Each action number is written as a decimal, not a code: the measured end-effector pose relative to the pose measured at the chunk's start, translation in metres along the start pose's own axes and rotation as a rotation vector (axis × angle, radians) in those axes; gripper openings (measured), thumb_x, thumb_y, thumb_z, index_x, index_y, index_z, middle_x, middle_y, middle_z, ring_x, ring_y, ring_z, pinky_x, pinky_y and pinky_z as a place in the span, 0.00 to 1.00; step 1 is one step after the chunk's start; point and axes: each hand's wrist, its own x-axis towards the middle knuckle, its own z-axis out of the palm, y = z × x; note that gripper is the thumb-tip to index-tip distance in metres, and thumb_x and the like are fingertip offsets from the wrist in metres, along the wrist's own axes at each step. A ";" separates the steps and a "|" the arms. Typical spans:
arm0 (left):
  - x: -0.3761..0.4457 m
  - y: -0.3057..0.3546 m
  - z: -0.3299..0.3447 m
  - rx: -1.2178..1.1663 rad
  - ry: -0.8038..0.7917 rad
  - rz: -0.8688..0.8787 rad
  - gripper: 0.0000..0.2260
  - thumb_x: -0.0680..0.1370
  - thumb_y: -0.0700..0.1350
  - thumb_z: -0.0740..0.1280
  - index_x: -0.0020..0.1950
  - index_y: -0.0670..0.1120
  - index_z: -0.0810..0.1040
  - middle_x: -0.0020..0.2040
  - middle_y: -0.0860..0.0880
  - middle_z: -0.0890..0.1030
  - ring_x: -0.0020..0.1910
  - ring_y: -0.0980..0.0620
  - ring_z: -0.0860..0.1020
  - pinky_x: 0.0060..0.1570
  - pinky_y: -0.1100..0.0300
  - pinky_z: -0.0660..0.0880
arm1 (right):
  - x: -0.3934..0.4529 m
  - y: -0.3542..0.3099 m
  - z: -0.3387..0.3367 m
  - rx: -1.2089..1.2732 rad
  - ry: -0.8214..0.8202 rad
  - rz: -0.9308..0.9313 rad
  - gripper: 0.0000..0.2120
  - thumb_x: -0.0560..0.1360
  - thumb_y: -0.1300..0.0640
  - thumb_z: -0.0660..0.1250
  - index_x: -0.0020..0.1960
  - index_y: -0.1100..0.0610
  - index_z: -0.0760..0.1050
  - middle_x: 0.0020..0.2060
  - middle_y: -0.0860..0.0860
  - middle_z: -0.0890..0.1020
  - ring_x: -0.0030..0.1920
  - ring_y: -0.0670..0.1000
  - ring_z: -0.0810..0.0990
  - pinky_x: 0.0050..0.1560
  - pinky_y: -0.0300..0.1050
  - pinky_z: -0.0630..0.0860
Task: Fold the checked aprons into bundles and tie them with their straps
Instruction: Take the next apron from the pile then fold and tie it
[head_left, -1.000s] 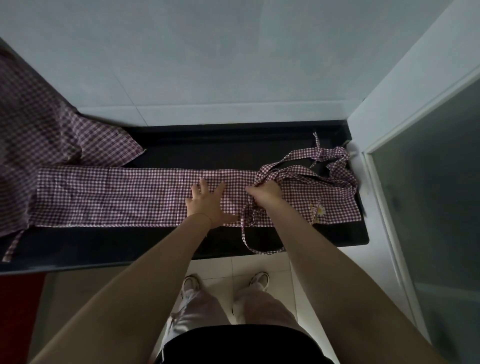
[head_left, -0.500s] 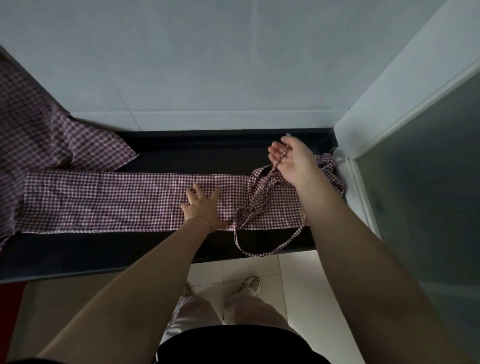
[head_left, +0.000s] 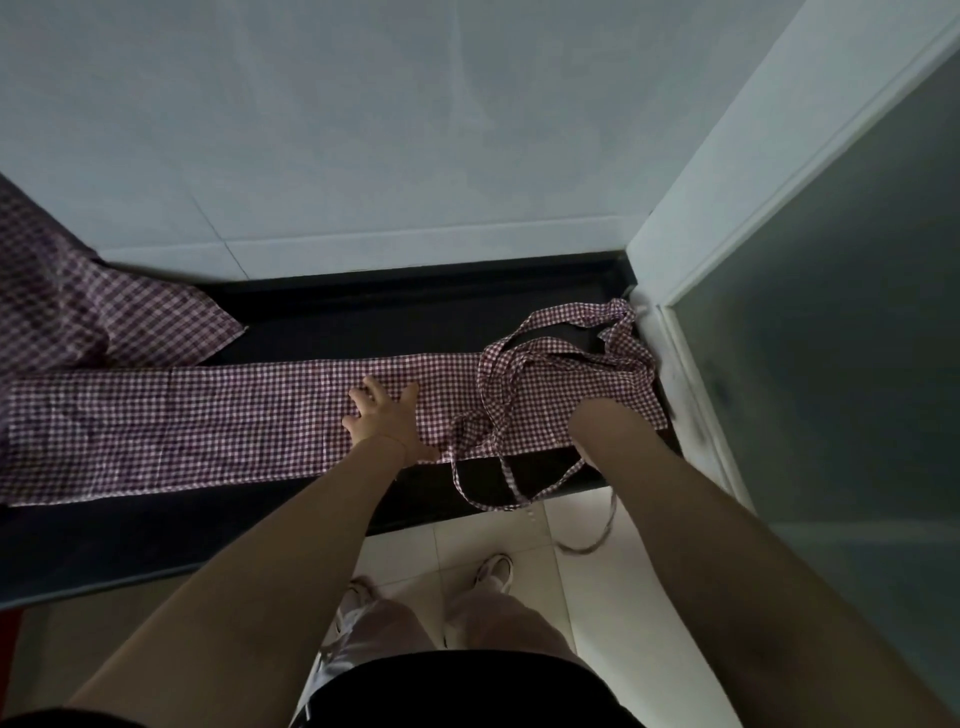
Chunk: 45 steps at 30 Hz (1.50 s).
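Now the folded checked apron (head_left: 182, 421) lies as a long band across the middle of the frame, stretched from the left edge to the right end of the dark desk (head_left: 363, 312). At centre frame the left hand (head_left: 387, 422) presses flat on the cloth, palm down, its fingers (head_left: 371, 387) spread apart and pointing toward the top of the frame, holding nothing. To its right, the right hand (head_left: 597, 421) sits at the right end of the band, on or in the cloth near the near edge; it is turned away from the camera and hidden behind its own wrist, so whether those fingers are closed on fabric cannot be told. Between and around the two hands the straps (head_left: 519, 364) lie in loose loops: some curl over the right end of the apron toward the upper right, near the pale door frame (head_left: 685, 374), and one loop (head_left: 483, 493) hangs over the front edge of the desk, down toward the tiled floor (head_left: 587, 597). A thin strap tail below the right wrist looks blurred. At the upper left of the frame a second checked apron (head_left: 104, 312) lies crumpled, its corner on the desk just above the folded band. At the bottom centre, the person's shoes (head_left: 496, 569) stand on the floor.
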 end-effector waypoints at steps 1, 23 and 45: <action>0.001 0.000 0.000 0.005 0.001 0.002 0.51 0.68 0.67 0.73 0.80 0.55 0.45 0.78 0.34 0.39 0.77 0.30 0.44 0.71 0.34 0.58 | -0.001 -0.006 0.002 -0.017 -0.027 0.000 0.21 0.82 0.60 0.60 0.73 0.66 0.65 0.72 0.62 0.67 0.71 0.62 0.68 0.73 0.53 0.65; 0.002 0.002 -0.001 0.016 -0.050 0.013 0.51 0.69 0.64 0.74 0.79 0.53 0.44 0.78 0.33 0.38 0.76 0.28 0.44 0.71 0.32 0.58 | 0.019 -0.033 0.057 -0.057 0.388 -0.125 0.08 0.79 0.52 0.64 0.50 0.56 0.77 0.40 0.52 0.76 0.44 0.52 0.77 0.60 0.50 0.72; 0.007 0.033 -0.007 0.019 0.196 0.185 0.33 0.76 0.53 0.69 0.77 0.54 0.57 0.78 0.44 0.56 0.76 0.36 0.54 0.69 0.36 0.65 | 0.057 -0.044 0.013 -0.025 0.793 -0.451 0.18 0.78 0.61 0.64 0.68 0.60 0.68 0.64 0.59 0.72 0.62 0.57 0.74 0.56 0.49 0.77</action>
